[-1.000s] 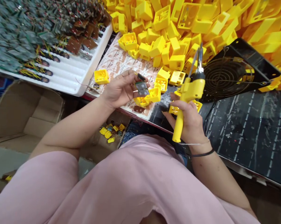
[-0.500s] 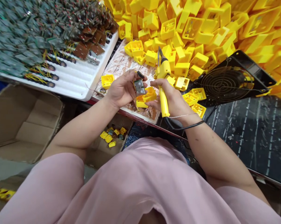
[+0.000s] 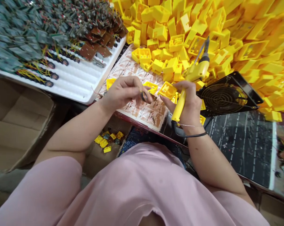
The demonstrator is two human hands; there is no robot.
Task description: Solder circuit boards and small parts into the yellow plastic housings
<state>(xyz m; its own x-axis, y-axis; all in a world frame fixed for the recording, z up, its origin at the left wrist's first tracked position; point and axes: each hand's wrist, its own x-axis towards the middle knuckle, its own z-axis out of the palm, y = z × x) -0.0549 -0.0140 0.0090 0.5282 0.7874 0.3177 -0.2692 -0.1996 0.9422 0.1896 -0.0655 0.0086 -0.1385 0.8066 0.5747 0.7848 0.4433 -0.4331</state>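
Observation:
My left hand [image 3: 126, 93] is closed, its fingertips pinching a small round black part [image 3: 144, 96] with a shiny face. Whether a circuit board is still attached behind the fingers is hidden. My right hand [image 3: 189, 105] wraps around the yellow handle of a soldering gun [image 3: 195, 71], its dark tip pointing up and away. At that hand's thumb and forefinger is an open yellow plastic housing [image 3: 167, 90]; I cannot tell whether they grip it. Another yellow housing [image 3: 150, 87] lies just behind the left fingertips.
A white foam tray [image 3: 82, 96] of circuit boards with wired round black parts stands at left. Yellow housings [image 3: 170, 64] are heaped at the back. A black fan [image 3: 224, 95] sits at right, beside a dark board [image 3: 248, 141]. Cardboard boxes [image 3: 21, 125] stand below the table edge.
My right hand has moved right with the soldering gun, and a yellow housing now shows at its fingertips. The left hand has turned, so the grey-faced board no longer shows. The view has shifted slightly.

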